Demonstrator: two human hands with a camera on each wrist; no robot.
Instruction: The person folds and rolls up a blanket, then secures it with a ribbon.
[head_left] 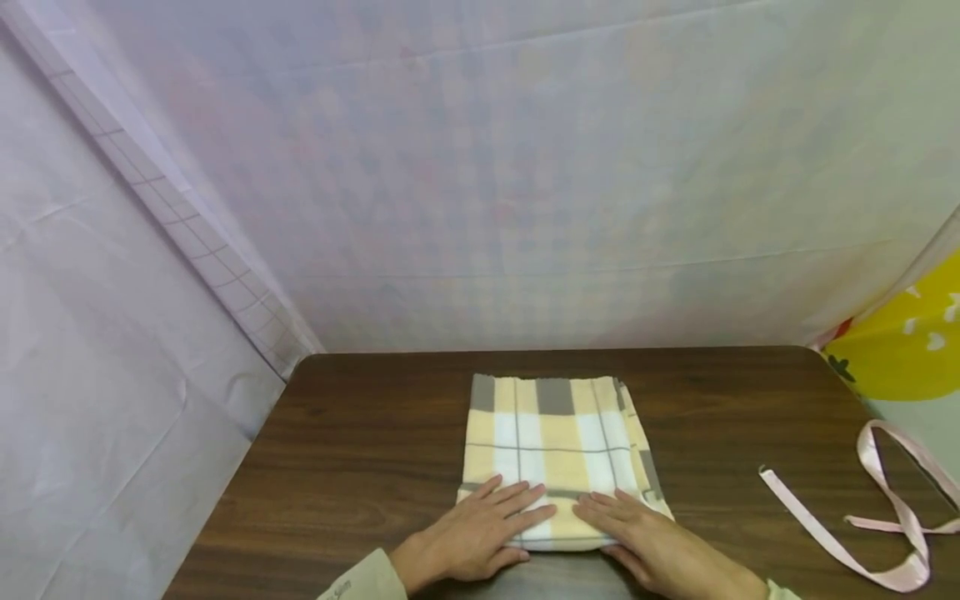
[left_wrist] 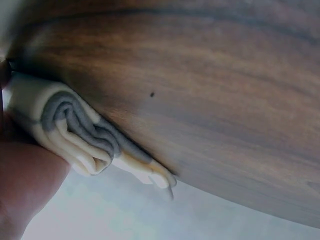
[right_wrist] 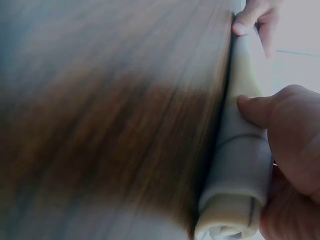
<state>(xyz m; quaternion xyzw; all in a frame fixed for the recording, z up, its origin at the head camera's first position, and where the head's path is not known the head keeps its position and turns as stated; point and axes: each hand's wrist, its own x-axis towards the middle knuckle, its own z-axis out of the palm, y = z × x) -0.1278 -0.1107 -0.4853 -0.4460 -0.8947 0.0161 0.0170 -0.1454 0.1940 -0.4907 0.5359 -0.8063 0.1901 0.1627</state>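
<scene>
My left hand [head_left: 483, 529] and right hand [head_left: 651, 537] lie with fingers straight, not curled round anything, on the plaid towel [head_left: 558, 437] at the table's [head_left: 360, 433] near middle. My thumbs back its rolled near edge, I'd say to keep the coil tight and even. The pink satin ribbon [head_left: 907, 573] lies right, well clear of my rolling.

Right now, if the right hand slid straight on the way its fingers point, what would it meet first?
The right hand would probably meet the left hand, across the plaid cloth; depth is hard to judge.
</scene>
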